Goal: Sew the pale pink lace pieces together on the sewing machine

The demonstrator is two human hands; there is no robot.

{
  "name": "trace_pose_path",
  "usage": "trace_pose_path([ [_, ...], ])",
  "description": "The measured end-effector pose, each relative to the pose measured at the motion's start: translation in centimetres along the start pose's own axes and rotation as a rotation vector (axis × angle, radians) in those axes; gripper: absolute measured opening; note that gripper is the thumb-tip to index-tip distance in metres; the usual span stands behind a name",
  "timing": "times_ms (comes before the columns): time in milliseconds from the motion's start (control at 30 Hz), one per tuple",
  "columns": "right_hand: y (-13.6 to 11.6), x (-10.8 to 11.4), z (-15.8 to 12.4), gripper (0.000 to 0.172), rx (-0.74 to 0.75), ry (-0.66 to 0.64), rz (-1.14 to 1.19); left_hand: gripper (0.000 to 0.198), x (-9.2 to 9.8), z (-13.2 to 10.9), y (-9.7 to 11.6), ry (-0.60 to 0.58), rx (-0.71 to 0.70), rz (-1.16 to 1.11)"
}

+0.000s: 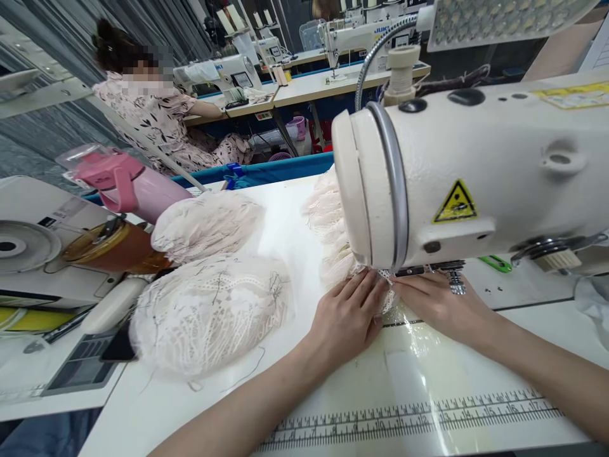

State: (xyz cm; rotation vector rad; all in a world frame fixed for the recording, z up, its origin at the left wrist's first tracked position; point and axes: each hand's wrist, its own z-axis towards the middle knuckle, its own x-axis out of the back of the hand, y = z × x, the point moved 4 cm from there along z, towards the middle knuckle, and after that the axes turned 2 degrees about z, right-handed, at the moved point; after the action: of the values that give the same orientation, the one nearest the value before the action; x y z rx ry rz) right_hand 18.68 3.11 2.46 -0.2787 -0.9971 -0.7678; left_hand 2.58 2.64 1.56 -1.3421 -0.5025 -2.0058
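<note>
My left hand lies flat, fingers stretched, pressing a small piece of white lace onto the table under the head of a cream sewing machine. My right hand rests palm down just right of it, fingertips on the same lace beside the presser foot. Sewn lace trails out behind the machine head. The needle itself is hidden by the machine.
Two heaps of lace pieces lie at the left. A pink bottle and an amber container stand further left. A ruler strip runs along the table's front. A person sits at another machine behind.
</note>
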Motion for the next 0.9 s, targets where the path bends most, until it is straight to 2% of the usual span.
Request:
trace_pose_path([
  [200,0.3,0.0,0.1,0.017,0.035,0.014,-0.154,0.044,-0.1,0.0,0.0,-0.03,0.007,-0.025],
  [333,0.4,0.3,0.3,0.012,0.046,0.043,-0.227,0.04,0.0,0.1,0.2,-0.001,-0.038,-0.019],
  [467,0.4,0.5,0.3,0.013,0.041,0.068,-0.232,0.037,0.1,0.1,0.5,0.014,-0.164,-0.013],
  [533,0.4,0.3,0.3,0.014,0.049,0.061,-0.235,0.036,0.0,-0.1,0.5,0.016,-0.181,-0.018],
  [767,0.0,-0.3,0.1,0.033,0.096,-0.008,-0.12,0.033,0.2,-0.4,0.1,0.105,-0.124,-0.002],
  [900,-0.4,-0.8,0.0,0.033,0.12,-0.04,-0.088,0.031,0.2,-0.5,-0.2,0.126,-0.078,-0.042],
])
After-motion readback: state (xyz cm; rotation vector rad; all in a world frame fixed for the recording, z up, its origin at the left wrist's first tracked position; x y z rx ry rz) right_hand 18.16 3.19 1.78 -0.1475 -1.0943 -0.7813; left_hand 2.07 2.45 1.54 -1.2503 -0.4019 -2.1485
